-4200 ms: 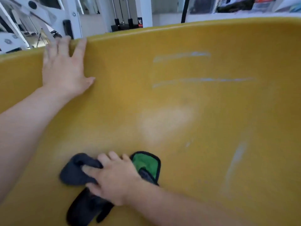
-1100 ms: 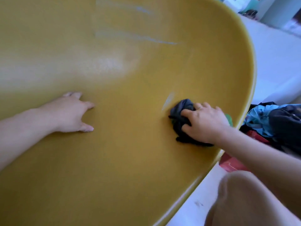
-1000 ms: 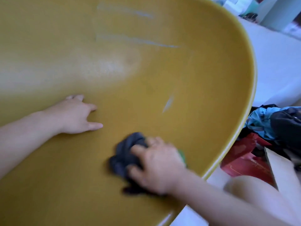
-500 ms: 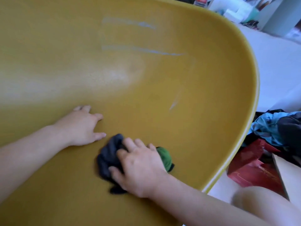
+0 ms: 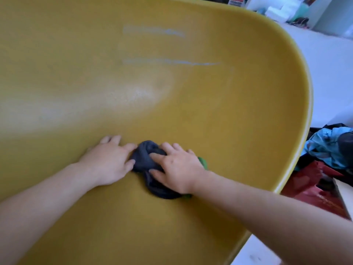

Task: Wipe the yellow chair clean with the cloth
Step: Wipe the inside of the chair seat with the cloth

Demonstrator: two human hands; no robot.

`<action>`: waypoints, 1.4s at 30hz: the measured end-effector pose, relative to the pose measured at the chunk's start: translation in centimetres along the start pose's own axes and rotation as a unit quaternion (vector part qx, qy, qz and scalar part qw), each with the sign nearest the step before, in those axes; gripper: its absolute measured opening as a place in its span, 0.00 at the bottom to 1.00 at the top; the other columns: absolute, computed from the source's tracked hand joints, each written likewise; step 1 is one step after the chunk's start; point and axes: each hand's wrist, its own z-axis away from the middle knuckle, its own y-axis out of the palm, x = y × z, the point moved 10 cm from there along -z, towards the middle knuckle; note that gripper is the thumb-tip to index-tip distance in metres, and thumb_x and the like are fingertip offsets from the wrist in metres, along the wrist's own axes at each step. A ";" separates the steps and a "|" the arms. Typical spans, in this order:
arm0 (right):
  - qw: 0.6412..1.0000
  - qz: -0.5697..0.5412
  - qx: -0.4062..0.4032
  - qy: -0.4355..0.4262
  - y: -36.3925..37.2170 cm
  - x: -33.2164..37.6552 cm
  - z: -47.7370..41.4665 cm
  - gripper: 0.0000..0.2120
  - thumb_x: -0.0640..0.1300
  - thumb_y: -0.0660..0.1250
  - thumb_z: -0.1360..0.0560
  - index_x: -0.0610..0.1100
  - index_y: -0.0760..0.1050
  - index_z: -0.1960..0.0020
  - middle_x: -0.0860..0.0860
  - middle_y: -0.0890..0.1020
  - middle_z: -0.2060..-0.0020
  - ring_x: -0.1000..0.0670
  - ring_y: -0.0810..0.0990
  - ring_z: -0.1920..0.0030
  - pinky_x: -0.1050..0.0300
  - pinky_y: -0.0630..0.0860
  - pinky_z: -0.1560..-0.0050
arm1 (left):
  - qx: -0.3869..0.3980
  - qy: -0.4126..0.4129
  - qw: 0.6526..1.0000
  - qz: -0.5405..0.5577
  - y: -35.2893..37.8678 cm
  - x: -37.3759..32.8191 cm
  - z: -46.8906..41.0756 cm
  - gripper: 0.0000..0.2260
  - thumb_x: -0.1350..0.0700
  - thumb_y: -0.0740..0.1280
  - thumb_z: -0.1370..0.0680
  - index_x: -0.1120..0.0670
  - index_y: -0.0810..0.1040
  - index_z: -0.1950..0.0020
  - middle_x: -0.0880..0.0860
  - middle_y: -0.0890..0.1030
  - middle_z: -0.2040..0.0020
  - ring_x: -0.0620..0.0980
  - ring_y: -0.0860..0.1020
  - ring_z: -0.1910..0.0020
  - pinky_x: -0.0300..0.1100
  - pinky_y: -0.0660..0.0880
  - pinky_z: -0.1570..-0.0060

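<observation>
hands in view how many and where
2: left hand rests on the yellow chair, fingertips against the cloth; right hand grips the cloth beside it. None seems hidden.

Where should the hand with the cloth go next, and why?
Probably up toward the pale streaks: the right hand holds the bunched cloth low on the yellow chair, beside the left hand, and those marks lie above it, apparently unwiped.

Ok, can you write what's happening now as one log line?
right hand: grips cloth on yellow chair | left hand: rests on chair, beside cloth | todo: pale streaks higher up
</observation>
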 end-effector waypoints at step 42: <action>0.996 -0.070 -0.039 0.044 -1.7 -5.9 -12.3 0.20 0.58 0.56 0.22 0.59 0.65 0.31 0.45 0.67 0.41 0.41 0.67 0.37 0.45 0.71 0.41 | -0.158 0.082 0.982 -0.068 -1.7 -0.1 1.4 0.17 0.40 0.57 0.29 0.43 0.83 0.56 0.40 0.81 0.58 0.46 0.80 0.63 0.39 0.75 0.79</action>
